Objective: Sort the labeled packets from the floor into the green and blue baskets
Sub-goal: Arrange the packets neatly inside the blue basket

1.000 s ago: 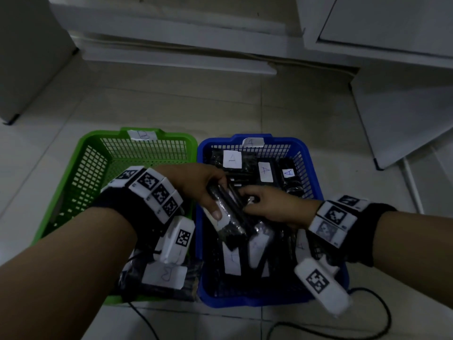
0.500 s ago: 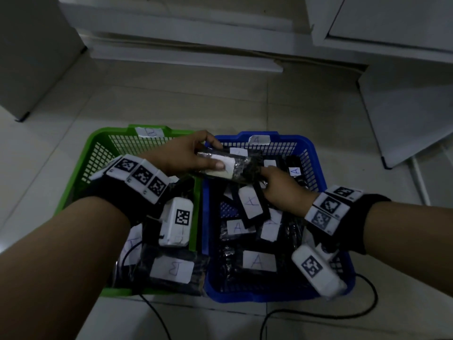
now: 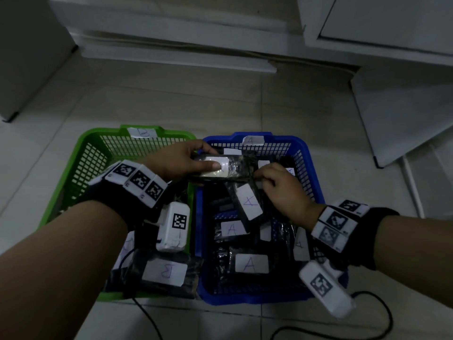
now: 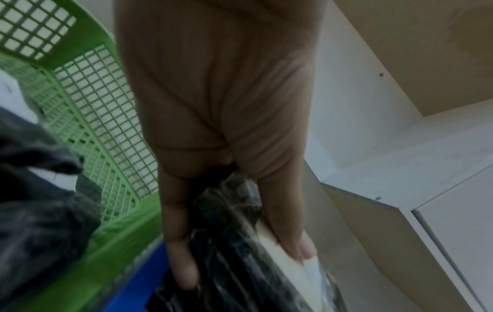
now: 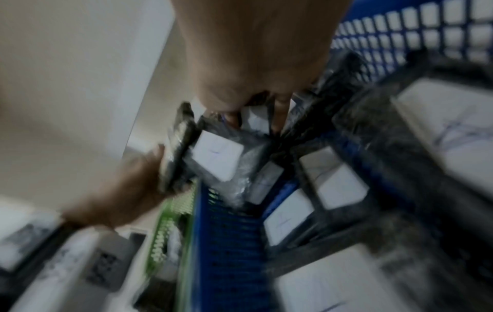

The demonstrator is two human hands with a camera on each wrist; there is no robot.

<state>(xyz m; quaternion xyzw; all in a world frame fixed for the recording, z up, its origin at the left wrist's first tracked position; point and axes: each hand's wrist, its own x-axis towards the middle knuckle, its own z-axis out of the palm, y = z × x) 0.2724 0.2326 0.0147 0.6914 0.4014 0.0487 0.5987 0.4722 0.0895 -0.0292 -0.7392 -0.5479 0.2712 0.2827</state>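
The left hand (image 3: 179,160) holds a black packet (image 3: 228,169) with a white label. The thumb presses on the label and the fingers curl under it, which the left wrist view shows too (image 4: 221,126). The packet is lifted up over the far end of the blue basket (image 3: 311,168), at about 12 o'clock in it.

The right hand (image 3: 284,190) is just beside the packet's right end, at 3 o'clock from it. Its fingers are bent down among the packets there. I cannot tell if it has hold of one; the right wrist view is too blurry.

Below the hands the blue basket is full of black packets marked A (image 3: 251,263). One of them (image 3: 248,202) leans tilted in the middle, touching the right hand.

The green basket (image 3: 90,153) sits touching the blue one, at its 9 o'clock. A packet marked B (image 3: 165,272) lies at its near end, at 6 o'clock. Both baskets stand on the pale tile floor (image 3: 171,104).
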